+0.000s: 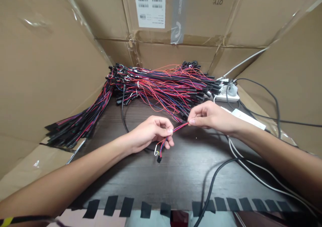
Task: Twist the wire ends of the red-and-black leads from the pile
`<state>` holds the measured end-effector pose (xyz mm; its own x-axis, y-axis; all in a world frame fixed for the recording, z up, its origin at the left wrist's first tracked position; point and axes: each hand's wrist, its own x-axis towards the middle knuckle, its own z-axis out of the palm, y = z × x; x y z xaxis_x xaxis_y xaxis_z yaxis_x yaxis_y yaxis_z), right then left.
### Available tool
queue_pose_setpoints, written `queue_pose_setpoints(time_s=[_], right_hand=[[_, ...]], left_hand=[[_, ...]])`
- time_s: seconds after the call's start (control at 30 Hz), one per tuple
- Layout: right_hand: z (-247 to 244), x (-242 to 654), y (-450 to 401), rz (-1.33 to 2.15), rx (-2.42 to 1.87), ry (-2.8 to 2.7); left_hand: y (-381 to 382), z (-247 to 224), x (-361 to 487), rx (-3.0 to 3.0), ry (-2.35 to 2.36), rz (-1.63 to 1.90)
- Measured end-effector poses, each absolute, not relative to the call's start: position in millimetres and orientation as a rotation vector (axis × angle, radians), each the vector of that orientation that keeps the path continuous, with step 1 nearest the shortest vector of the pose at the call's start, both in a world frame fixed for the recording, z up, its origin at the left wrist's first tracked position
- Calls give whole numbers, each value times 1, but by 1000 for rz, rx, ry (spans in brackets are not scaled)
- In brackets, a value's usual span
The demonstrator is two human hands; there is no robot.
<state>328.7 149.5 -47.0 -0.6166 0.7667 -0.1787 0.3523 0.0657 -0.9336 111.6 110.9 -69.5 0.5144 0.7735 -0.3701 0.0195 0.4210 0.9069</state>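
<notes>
Between my two hands stretches a wire harness (180, 126) of thin red and blue wires. My left hand (156, 132) pinches it near one end with thumb and forefinger. Below those fingers hang the loose wire ends, with a small black connector (159, 159) and a white loop (156, 150). My right hand (205, 114) is closed on the same wires a short way to the right; anything past its fingers is hidden. Just behind the hands lies a large pile of similar harnesses (161, 86), with red, blue and black wires and black ends.
Another bundle of harnesses (72, 129) lies at the left. A white power strip (227, 94) with cables stands at the back right. A black cable (213, 180) and white cables (254, 173) cross the right side. Black tape pieces (127, 207) line the front edge. Cardboard walls (176, 55) surround the table.
</notes>
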Motion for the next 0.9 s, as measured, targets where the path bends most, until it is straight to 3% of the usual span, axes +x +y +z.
queue_pose_setpoints(time_s=[0.27,0.9], right_hand=[[-46,327,145,1511,-1091,-2047],[-52,329,155,1482,-1137,-2048]], left_hand=[[113,-69,109,1196,950,452],[113,-71,115,1205,1083,533]])
